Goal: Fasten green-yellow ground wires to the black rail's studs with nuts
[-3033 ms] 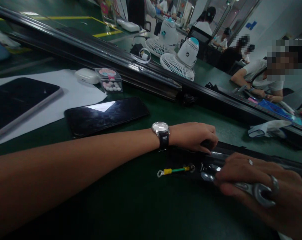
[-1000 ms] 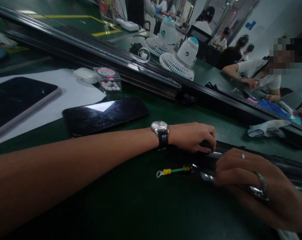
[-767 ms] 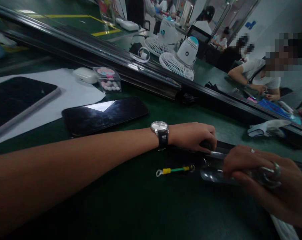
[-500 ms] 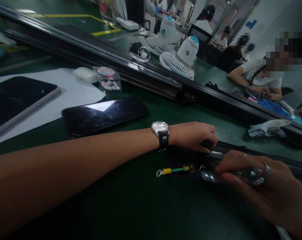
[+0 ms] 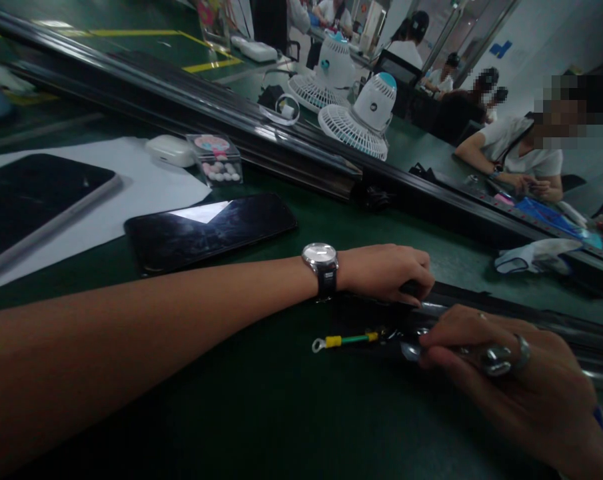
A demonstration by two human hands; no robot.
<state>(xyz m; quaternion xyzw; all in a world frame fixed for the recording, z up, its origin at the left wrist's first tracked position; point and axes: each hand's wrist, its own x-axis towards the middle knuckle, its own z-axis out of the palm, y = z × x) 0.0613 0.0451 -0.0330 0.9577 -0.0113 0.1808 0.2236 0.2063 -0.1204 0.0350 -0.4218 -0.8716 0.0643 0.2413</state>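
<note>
My left hand (image 5: 398,272), a watch (image 5: 320,255) on its wrist, curls its fingers down over the edge of a long black bar (image 5: 541,327); its fingertips are partly hidden. My right hand (image 5: 516,373), with a ring on a finger, closes around a shiny metal tool (image 5: 496,360). Most of that tool is covered by the fingers, so its exact kind does not show. A short green wire (image 5: 354,339) with yellow sleeves lies left of the tool. Its near ring terminal (image 5: 318,345) lies free, while the far end meets the dark bar.
A phone (image 5: 211,233) lies beyond my left forearm. White paper (image 5: 146,173) bears a tablet-like device (image 5: 41,193), and a clear candy box (image 5: 216,160) stands beside it. A long black rail (image 5: 181,100) crosses behind. Beyond are white fans (image 5: 356,127) and a seated person (image 5: 521,153).
My right hand has shifted slightly to the left and turned a little with the metal tool. My left hand and the green wire stay in place.
</note>
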